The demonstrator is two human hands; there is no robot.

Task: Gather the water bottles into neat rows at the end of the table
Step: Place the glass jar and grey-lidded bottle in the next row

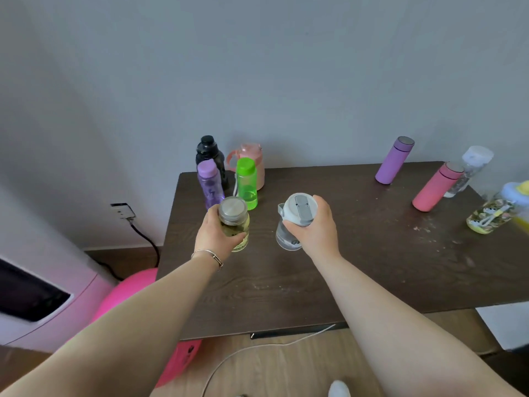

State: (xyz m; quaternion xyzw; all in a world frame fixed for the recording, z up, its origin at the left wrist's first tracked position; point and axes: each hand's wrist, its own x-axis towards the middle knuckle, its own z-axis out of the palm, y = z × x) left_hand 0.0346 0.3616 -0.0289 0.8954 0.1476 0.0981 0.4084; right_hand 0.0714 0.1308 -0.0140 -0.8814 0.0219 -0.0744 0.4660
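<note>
— So, why a bottle in each hand?
— Probably to save a trip. The left hand [216,232] is wrapped around the yellow-tinted bottle [235,224], just below the purple-capped bottle [209,184] and green bottle [246,183] in the frame's centre-left; it looks meant to start a third row.
— And the other?
— The right hand [313,224] clasps the clear bottle [292,222] by its grey lid, beside the first, likely the same row.
— What's gathered already?
— The black bottle [208,153] and pink jug [252,163] stand behind, against the wall. At centre right, five more wait, among them a purple flask [394,160] and a pink flask [437,187], well apart on the table [343,267].
</note>
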